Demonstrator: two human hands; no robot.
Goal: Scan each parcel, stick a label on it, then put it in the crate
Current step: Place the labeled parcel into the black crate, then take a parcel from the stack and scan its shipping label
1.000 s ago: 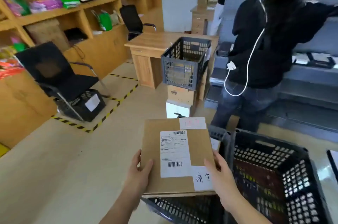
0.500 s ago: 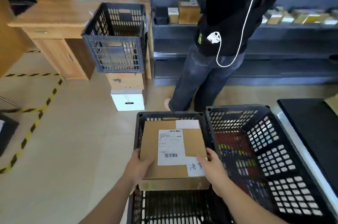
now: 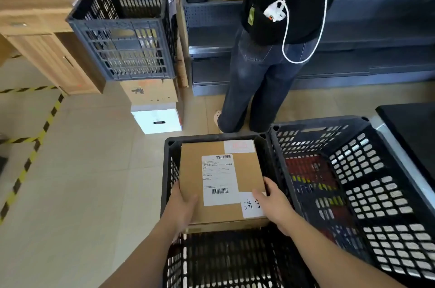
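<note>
A flat brown cardboard parcel (image 3: 193, 170) with a white barcode label and a handwritten white sticker hangs level over the open black crate (image 3: 168, 146) in front of me. My left hand (image 3: 182, 205) grips its near left edge, thumb on top. My right hand (image 3: 274, 203) grips its near right corner, over the handwritten sticker. The parcel's far end lies inside the crate's rim. The crate's floor under the parcel is hidden.
A second black crate (image 3: 367, 181) with coloured items stands tilted to the right. A person (image 3: 266, 64) stands at grey shelves (image 3: 376, 29) just beyond. A grey crate (image 3: 127, 29) sits on stacked boxes (image 3: 155, 104) by a wooden desk (image 3: 30, 12). A black surface (image 3: 414, 132) lies far right.
My view dropped from the room down onto the crates. The parcel, held in both hands, has gone forward and down over the near crate's opening.
</note>
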